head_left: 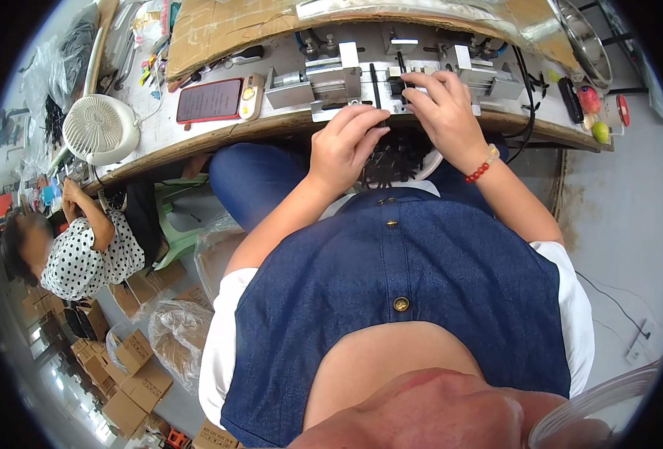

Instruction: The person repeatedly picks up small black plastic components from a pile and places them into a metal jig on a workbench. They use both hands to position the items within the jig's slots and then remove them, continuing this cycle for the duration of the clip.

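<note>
My left hand (342, 150) is closed, thumb and forefinger pinched at the near end of a thin black rod (375, 82), which points away from me over the metal fixture (331, 82). Just right of it, my right hand (447, 116) has its thumb and fingertips closed on a second short black rod (401, 61) at the middle of the fixture; the fingertips cover its near end. Below both hands, in my lap, lies a pile of black parts (384, 166) in a pale container, partly hidden by my left hand.
A white fan (101, 129), a red-edged phone (210, 101) and a white device (250, 97) stand left on the bench. Cardboard (234, 34) covers the back. Black cables (527, 90) hang at right, near fruit (599, 132). At left sits another person (84, 254).
</note>
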### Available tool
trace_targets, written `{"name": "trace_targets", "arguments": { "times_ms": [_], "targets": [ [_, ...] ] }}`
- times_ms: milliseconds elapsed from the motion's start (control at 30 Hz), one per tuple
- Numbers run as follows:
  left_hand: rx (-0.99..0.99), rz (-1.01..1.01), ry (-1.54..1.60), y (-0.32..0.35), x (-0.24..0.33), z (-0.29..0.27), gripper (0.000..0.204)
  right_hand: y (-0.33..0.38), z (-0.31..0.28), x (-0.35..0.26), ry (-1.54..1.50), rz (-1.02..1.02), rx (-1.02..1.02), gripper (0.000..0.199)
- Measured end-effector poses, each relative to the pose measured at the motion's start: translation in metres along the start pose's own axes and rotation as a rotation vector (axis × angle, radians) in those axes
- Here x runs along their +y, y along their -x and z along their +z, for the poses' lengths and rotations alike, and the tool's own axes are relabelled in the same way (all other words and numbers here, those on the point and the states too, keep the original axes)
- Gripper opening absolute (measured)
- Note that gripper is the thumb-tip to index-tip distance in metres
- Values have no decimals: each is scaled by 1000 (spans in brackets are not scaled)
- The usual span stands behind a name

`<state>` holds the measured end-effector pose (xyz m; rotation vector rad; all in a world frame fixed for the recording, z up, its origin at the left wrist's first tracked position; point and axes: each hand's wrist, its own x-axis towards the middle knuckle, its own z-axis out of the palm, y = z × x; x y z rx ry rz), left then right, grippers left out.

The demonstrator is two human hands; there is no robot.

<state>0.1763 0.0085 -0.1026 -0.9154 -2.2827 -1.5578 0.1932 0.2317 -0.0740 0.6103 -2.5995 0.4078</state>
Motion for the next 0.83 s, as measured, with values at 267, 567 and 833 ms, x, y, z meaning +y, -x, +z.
{"name": "trace_targets", "arguments": {
  "times_ms": [267,567,833],
  "targets": [
    [-81,140,8,5,11,-22,34,0,7,-1,70,-17,31,25],
    [-266,283,-91,-3,15,-39,38,-4,-5,-9,-922,297,30,23],
    [-331,256,-114,3,1,-32,31,8,5,-11,-1427,581,-100,15]
  ]
}}
